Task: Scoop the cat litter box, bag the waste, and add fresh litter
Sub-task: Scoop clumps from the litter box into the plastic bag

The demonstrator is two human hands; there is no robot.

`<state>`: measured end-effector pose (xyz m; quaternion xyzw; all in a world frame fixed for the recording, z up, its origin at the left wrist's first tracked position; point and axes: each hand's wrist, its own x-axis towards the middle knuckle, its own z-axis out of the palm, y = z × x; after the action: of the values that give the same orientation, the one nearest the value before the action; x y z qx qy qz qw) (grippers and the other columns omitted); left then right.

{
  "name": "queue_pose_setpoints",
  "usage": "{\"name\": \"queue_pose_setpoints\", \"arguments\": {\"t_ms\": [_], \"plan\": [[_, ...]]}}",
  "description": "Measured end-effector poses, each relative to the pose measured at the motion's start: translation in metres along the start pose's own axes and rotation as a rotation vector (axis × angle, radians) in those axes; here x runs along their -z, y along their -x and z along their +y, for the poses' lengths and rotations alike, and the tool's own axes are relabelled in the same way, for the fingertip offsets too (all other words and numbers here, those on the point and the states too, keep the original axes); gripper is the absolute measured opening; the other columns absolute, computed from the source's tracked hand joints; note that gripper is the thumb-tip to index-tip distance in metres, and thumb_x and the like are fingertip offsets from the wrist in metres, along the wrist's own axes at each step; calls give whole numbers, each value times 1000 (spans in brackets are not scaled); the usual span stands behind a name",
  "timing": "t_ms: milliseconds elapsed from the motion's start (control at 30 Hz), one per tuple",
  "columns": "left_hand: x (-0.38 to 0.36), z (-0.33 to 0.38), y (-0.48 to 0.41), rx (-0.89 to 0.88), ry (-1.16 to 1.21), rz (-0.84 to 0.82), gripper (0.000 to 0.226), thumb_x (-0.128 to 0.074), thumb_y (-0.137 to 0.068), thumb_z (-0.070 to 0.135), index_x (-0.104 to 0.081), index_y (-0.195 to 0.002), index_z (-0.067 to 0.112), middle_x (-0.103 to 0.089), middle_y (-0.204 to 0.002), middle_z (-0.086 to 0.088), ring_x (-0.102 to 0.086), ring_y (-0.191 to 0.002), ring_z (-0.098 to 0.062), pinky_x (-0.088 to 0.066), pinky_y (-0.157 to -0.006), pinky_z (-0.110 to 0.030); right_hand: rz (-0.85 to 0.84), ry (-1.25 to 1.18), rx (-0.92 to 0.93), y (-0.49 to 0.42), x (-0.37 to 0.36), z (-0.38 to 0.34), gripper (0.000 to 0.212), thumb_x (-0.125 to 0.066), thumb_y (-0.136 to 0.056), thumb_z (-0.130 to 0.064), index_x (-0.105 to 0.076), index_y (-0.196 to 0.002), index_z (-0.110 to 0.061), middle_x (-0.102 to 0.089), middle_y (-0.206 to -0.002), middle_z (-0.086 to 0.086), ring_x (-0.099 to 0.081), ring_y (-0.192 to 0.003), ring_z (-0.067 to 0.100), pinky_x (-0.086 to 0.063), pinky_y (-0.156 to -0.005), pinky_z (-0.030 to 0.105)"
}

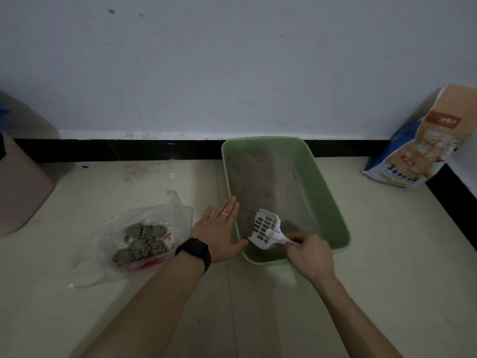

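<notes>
Your right hand (pixel 308 250) grips the handle of the white slotted scoop (pixel 265 228), fingers curled around it; the scoop's head sits tilted inside the near end of the green litter box (pixel 333 202), above the grey litter (pixel 260 177). Your left hand (pixel 219 228) lies flat with fingers straight, pressed against the box's left wall, thumb at the near corner. It holds nothing. A ring shows on one finger and a black watch (pixel 193 250) on the wrist.

The litter box stands on the pale tiled floor (pixel 387 254), its far end against the black skirting. To its left, near your left forearm, lies a clear plastic bag (pixel 111 228) holding grey clumps of waste (pixel 144 244). The litter bag (pixel 418 140), orange and blue, leans at the right wall, well apart from the box. A pink bin (pixel 20 187) stands at far left.
</notes>
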<state>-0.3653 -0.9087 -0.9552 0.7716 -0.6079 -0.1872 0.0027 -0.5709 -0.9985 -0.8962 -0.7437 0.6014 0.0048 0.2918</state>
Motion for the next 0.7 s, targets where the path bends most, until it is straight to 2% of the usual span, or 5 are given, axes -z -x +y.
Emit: {"name": "queue_pose_setpoints", "arguments": {"t_ms": [100,200,333,533,700], "plan": [[-1,0,0,-1,-7,0,94,-29,-92,70,19,-153,17,29,-159,2,15,-149,-12,6,-121,-39,-24,-143,-60,-6,-2,2,19,-65,-82,-39,-77,-96,-37,-71,-72,-12,-65,-70,9,-51,-65,26],[-2,0,0,1,-1,-2,95,-29,-92,70,20,-153,18,29,-159,3,15,-149,-12,7,-120,-39,-6,-248,-105,-3,-1,8,36,-62,-65,-51,-78,-93,-35,-74,-86,-9,-69,-80,13,-55,-79,30],[-3,0,-1,4,8,-7,95,-30,-92,70,21,-153,18,30,-158,3,16,-149,-11,7,-120,-38,35,-365,-147,7,3,18,45,-53,-43,-68,-74,-72,-41,-72,-71,-16,-66,-69,10,-53,-72,29],[-2,1,-1,5,11,-8,95,-31,-92,70,20,-154,18,30,-159,3,15,-149,-12,4,-122,-40,110,-494,-203,21,7,32,8,-72,-63,-48,-74,-70,-51,-69,-62,-13,-61,-66,14,-54,-72,34],[-2,1,0,3,11,-7,95,-31,-92,69,20,-153,17,30,-159,3,15,-149,-12,4,-122,-40,130,-510,-182,24,7,38,9,-77,-74,-45,-75,-80,-51,-73,-75,-14,-63,-70,11,-55,-76,35]]}}
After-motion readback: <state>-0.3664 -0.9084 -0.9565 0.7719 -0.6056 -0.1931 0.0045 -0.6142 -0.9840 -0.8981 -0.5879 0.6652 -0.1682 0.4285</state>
